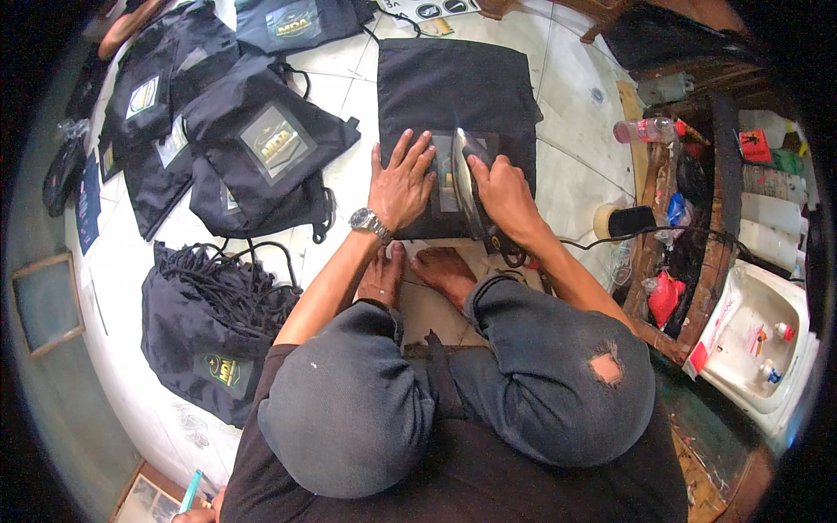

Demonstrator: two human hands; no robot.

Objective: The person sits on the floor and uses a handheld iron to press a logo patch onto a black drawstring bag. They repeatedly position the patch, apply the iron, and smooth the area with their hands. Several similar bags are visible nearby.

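A black drawstring bag (455,83) lies flat on the tiled floor in front of my feet. My left hand (401,185), with a metal watch (371,224) at the wrist, rests on it, fingers spread. In my right hand (506,196) is the handle of a clothes iron (464,170). The iron stands over a clear film patch (443,187) on the bag and hides much of it. Its soleplate seems to touch the patch, though the contact is hidden.
Several black bags with film-covered prints (277,144) lie to the left, above a heap of corded bags (214,322). A power cord (602,244) runs right past a tape roll (603,221). Farther right are a bottle (643,131), wooden rack (711,218) and white tub (741,301).
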